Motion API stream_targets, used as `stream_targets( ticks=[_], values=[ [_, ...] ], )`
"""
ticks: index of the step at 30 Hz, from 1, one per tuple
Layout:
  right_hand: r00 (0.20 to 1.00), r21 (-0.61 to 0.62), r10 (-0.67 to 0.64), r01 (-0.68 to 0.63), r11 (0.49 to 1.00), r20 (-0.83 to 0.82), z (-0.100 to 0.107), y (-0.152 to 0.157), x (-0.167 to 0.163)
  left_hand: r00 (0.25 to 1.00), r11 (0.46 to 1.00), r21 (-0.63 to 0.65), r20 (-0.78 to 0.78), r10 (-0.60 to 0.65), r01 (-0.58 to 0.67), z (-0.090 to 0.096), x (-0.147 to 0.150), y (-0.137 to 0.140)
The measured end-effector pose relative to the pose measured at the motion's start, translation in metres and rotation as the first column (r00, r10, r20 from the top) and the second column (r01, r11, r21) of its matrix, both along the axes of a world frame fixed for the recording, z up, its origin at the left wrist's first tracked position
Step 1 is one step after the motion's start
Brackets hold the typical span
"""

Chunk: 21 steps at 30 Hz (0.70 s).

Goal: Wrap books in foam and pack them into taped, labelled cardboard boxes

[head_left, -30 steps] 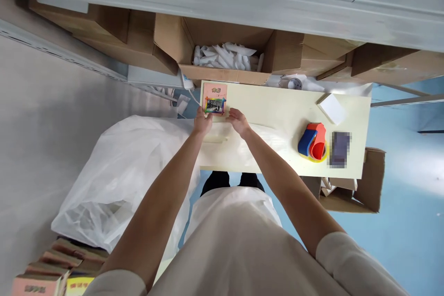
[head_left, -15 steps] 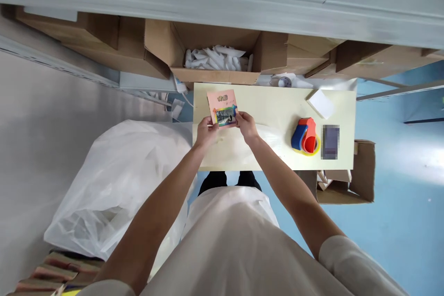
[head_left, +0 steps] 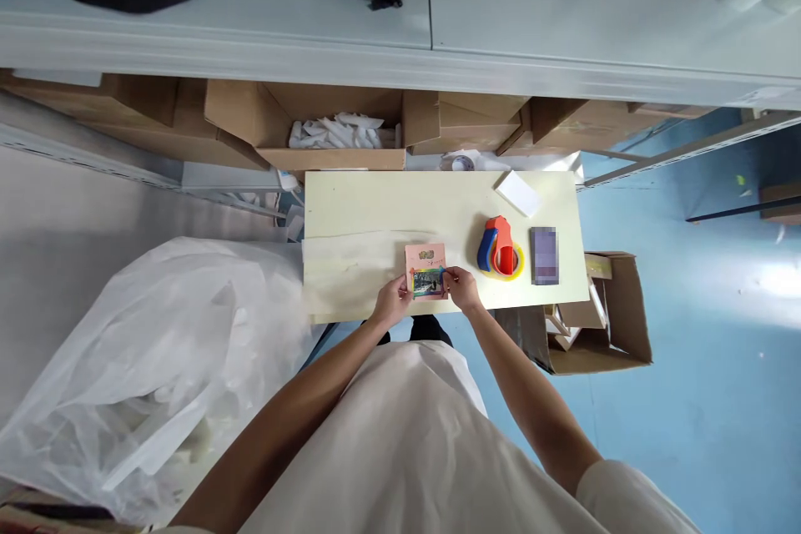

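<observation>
A small pink booklet (head_left: 426, 257), with a dark picture framed in bright colours on its front, is held over the front part of the pale yellow table (head_left: 363, 200). My left hand (head_left: 393, 300) pinches its lower left edge. At its right edge, my right hand (head_left: 461, 288) grips it between thumb and fingers. What lies inside or behind the booklet is hidden. Under and left of it, a sheet of thin whitish film (head_left: 350, 254) seems to lie on the tabletop. A red and blue tape dispenser (head_left: 499, 246) with yellowish tape stands right of my right hand.
Right of the dispenser lies a blurred dark rectangular object (head_left: 544, 256), with a white box (head_left: 518, 193) behind. An open carton (head_left: 629, 317) stands at the table's right. A large translucent plastic bag (head_left: 206, 309) fills the left. Behind, a shelf holds a carton (head_left: 338, 158) of white paper.
Both hands have brought the booklet from the table's back left towards its front edge, closer to my body. The booklet now looks straighter. The head view has shifted too.
</observation>
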State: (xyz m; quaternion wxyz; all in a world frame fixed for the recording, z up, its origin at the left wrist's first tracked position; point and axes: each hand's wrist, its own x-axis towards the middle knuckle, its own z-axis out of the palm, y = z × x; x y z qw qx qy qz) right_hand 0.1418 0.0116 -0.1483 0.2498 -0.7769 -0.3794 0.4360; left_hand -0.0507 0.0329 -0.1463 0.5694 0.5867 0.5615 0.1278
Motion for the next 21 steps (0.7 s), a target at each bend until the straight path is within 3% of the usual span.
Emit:
stream_targets(
  ticks=[9, 12, 15, 18, 21],
  values=[
    [0.993, 0.009, 0.059, -0.06, 0.998, 0.103, -0.015, 0.002, 0.019, 0.955, 0.981, 0.115, -0.271, -0.122, 0.158, -0.007, 0.033, -0.001],
    [0.985, 0.064, 0.061, -0.072, 0.995, 0.162, -0.016, -0.004, 0.02, 0.91, 0.943, 0.202, -0.376, -0.175, 0.264, -0.002, 0.034, -0.002],
    [0.965, 0.181, -0.019, -0.03, 0.983, 0.263, -0.018, -0.018, 0.017, 0.852, 0.877, 0.253, -0.449, -0.268, 0.409, 0.004, 0.034, -0.004],
    [0.986, 0.198, -0.057, 0.025, 0.98, 0.159, -0.023, -0.029, 0.012, 0.769, 0.822, 0.198, -0.518, -0.375, 0.535, 0.007, 0.036, -0.005],
    [0.992, 0.098, -0.127, 0.124, 0.987, 0.026, -0.029, -0.027, 0.01, 0.74, 0.819, 0.161, -0.549, -0.389, 0.55, 0.007, 0.038, -0.004]
  ],
)
